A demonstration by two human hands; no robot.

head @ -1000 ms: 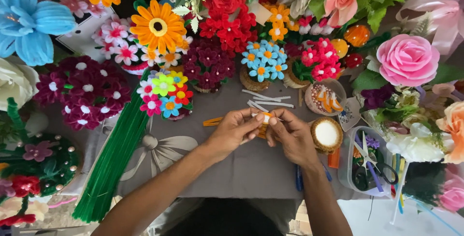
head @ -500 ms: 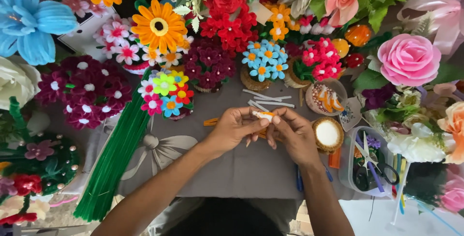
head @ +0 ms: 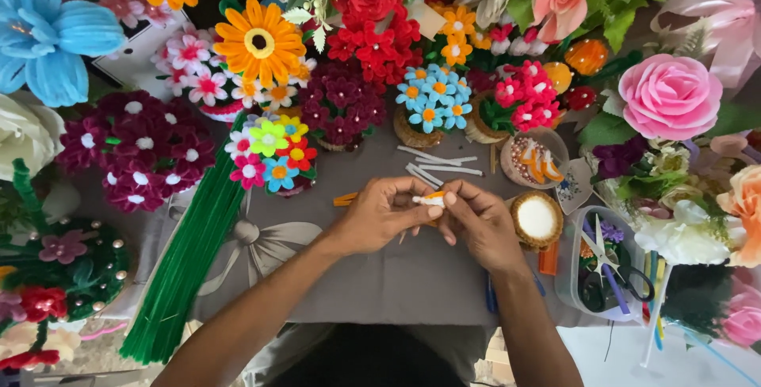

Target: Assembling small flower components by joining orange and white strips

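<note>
My left hand [head: 386, 212] and my right hand [head: 477, 222] meet over the grey cloth [head: 396, 276] at the middle of the table. Between the fingertips of both hands sits a small white fuzzy pipe-cleaner piece [head: 428, 201] with an orange bit beside it. An orange pipe cleaner [head: 345, 198] lies on the cloth just left of my left hand. Several short white pipe-cleaner pieces [head: 440, 163] lie beyond my hands.
A thick bundle of green pipe cleaners [head: 186, 264] lies at left. Small pots of pipe-cleaner flowers [head: 432, 105] ring the far side. At right stand a bead bowl [head: 535, 159], a round white-topped tin [head: 537, 218] and a clear tub with scissors [head: 606, 272].
My hands have shifted slightly toward me and closed more tightly together on the white piece. The rest of the table is unchanged.
</note>
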